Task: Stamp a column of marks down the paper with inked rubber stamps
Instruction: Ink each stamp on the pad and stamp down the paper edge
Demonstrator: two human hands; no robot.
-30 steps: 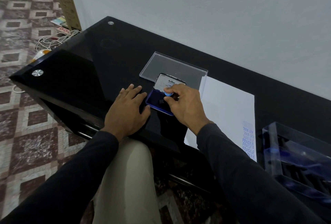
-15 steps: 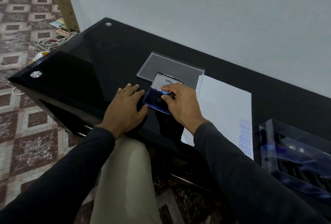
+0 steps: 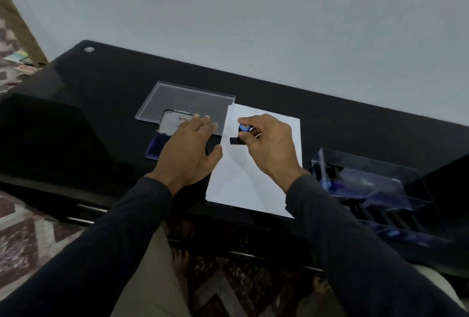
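Note:
My right hand (image 3: 269,144) grips a black rubber stamp (image 3: 239,136) with a blue knob, held just above the upper left part of the white paper (image 3: 256,174). The stamp's base hangs near the paper's left edge. My left hand (image 3: 189,150) is spread with fingers apart, hovering over the open blue ink pad (image 3: 154,150) and its raised lid (image 3: 170,124), covering much of the pad. My right forearm hides the paper's lower right part, where the earlier marks lay.
A clear plastic lid (image 3: 187,101) lies behind the ink pad, touching the paper's top left corner. A clear stamp case (image 3: 368,184) with several black stamps stands at the right. The black glass desk (image 3: 76,119) drops off at its near edge toward my knees.
My right hand lifted the stamp off the ink pad and carried it right over the paper. My left hand came off the desk beside the pad and now hovers above it. The camera swung right.

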